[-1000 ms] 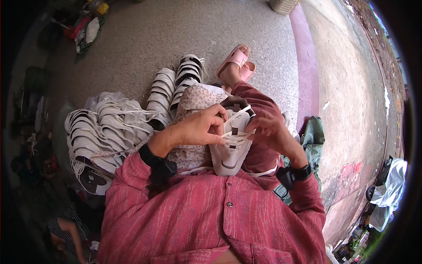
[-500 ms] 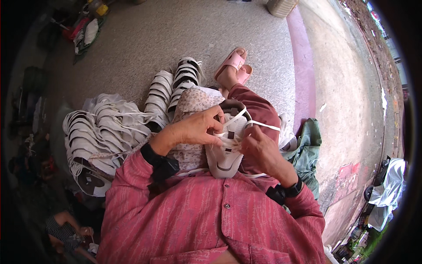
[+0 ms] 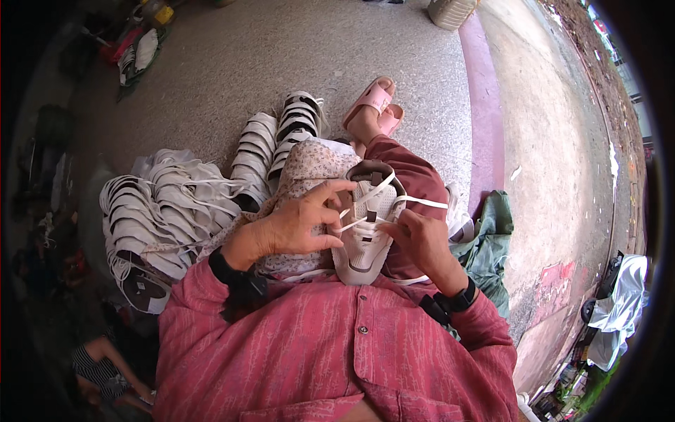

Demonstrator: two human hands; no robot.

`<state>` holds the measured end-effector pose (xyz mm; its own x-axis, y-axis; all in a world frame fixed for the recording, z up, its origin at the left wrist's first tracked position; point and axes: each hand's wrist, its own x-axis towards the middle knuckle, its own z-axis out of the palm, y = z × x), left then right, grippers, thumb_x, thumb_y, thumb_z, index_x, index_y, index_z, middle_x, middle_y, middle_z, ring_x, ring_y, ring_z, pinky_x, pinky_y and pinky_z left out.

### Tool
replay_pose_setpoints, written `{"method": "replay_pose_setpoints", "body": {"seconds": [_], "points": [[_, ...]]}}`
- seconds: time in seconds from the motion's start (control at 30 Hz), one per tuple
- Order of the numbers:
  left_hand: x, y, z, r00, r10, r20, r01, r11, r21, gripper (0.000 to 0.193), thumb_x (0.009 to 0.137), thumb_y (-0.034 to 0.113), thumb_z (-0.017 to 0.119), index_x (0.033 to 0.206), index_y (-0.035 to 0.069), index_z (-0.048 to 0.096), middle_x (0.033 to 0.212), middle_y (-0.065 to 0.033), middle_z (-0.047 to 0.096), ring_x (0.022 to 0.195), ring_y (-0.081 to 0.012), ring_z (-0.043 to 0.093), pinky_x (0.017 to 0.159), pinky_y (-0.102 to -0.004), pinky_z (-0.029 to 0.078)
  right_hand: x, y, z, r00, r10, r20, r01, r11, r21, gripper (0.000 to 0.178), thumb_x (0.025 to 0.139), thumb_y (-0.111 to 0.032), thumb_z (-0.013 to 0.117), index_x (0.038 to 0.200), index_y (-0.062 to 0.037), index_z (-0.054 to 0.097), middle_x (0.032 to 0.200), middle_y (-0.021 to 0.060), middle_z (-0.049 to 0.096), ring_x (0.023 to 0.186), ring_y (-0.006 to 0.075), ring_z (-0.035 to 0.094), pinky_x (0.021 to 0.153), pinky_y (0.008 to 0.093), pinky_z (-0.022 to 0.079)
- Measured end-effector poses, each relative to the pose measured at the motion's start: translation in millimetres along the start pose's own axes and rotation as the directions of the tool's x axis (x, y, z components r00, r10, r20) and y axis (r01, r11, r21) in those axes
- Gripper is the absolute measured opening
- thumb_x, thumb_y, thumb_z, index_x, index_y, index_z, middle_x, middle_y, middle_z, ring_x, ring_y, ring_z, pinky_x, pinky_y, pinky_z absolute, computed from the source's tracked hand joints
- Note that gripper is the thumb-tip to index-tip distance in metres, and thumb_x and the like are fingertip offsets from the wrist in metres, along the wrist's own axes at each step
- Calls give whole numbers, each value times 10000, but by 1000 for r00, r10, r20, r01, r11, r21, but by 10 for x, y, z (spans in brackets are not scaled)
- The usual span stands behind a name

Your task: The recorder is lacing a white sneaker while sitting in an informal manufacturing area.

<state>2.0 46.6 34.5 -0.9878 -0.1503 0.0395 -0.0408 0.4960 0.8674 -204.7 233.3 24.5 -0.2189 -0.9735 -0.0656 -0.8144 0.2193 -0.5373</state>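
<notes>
A whitish-grey sneaker upper (image 3: 362, 253) with a dark collar rests on my lap, its toe pointing toward me. A white shoelace (image 3: 354, 225) runs across its tongue, between my two hands. On the shoe's left side, my left hand (image 3: 299, 221) has the lace at its curled fingers, index finger stretched along the shoe's edge. Pressed together at the right eyelet edge, the fingers of my right hand (image 3: 422, 235) pinch the lace. Another stretch of lace (image 3: 425, 202) trails off to the right from the upper eyelets.
Stacked white shoe uppers with loose laces (image 3: 176, 204) lie at my left. Two more rows of uppers (image 3: 254, 155) stretch ahead on the speckled floor (image 3: 211, 77). Green cloth (image 3: 492, 232) is at my right. A plastic container (image 3: 450, 13) stands far ahead. Another person (image 3: 109, 369) sits at lower left.
My left hand has drawn back to the left from the shoe's middle, and the lace now stretches across the tongue. My right hand has shifted slightly right and stays at the eyelets.
</notes>
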Motion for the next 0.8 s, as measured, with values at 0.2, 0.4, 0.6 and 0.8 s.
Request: {"method": "replay_pose_setpoints", "body": {"seconds": [0.2,0.4,0.6,0.8], "points": [[54,54,61,983,186,-6,-180,960,214,249,721,227,813,820,52,667,1098,-102,585,984,-267,572,878,-370,451,-32,204,39,988,82,133,-139,854,501,298,928,-305,656,797,-39,626,711,57,660,411,175,489,422,311,374],[428,-66,-83,922,301,-244,-256,946,197,279,778,221,761,990,66,667,925,-82,607,890,-235,581,835,-357,453,-31,576,18,861,65,505,-441,-398,804,223,993,-252,554,1110,-64,581,956,23,676,520,48,406,408,209,302],[755,-255,30,999,-9,-45,8,1000,-27,183,772,172,776,862,54,669,832,-32,615,750,-136,585,675,-283,466,295,709,27,912,236,335,-187,-486,853,146,986,-218,541,1042,-89,580,735,-47,528,501,54,369,449,222,282],[775,-325,157,990,-129,-54,119,979,-166,179,755,166,766,832,39,666,853,-47,641,767,-147,604,700,-295,487,781,-90,-483,910,373,182,-208,31,978,262,994,-178,528,1203,-23,558,884,9,649,655,73,543,555,222,421]]}}
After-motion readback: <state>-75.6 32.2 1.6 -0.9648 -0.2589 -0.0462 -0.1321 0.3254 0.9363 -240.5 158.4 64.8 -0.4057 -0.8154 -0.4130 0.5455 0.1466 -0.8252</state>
